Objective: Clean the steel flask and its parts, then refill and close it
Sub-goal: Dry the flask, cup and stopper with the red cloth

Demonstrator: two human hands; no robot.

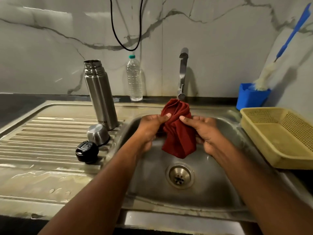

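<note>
Left hand (150, 128): you are gripping the red cloth (177, 133) tightly.
Right hand (205, 131): you are clasping the same cloth.
Steel flask (100, 94): standing open, left of your grip.

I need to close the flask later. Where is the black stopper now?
The black stopper lies on the left drainboard, just in front of the steel cap.

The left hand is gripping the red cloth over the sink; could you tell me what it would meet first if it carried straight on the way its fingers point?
Past the red cloth it already holds, the left hand would probably meet the right hand, gripping the cloth opposite it.
</note>
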